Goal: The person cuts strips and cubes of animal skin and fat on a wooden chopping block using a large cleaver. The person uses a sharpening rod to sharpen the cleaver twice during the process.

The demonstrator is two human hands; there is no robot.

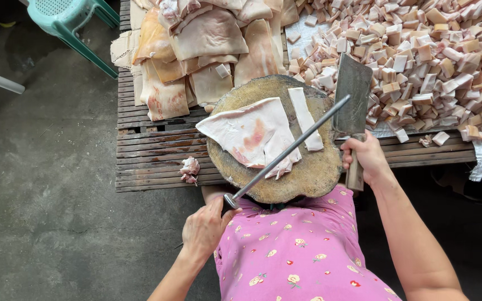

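Observation:
My left hand (204, 228) grips the handle of a long steel sharpening rod (288, 149), which slants up to the right. Its tip touches the blade of a broad cleaver (353, 95). My right hand (367, 156) holds the cleaver's wooden handle, blade pointing away from me. Under both lies a round wooden chopping block (313, 173) with a large slab of pale pork skin and fat (249, 131) and a cut strip (305, 117) beside it.
Whole pork skin slabs (207, 39) are stacked at the back left of the slatted wooden table (146, 161). A big heap of cut cubes (430, 56) covers the right. A small scrap (189, 169) lies left of the block. A teal plastic chair (68, 19) stands on the concrete floor.

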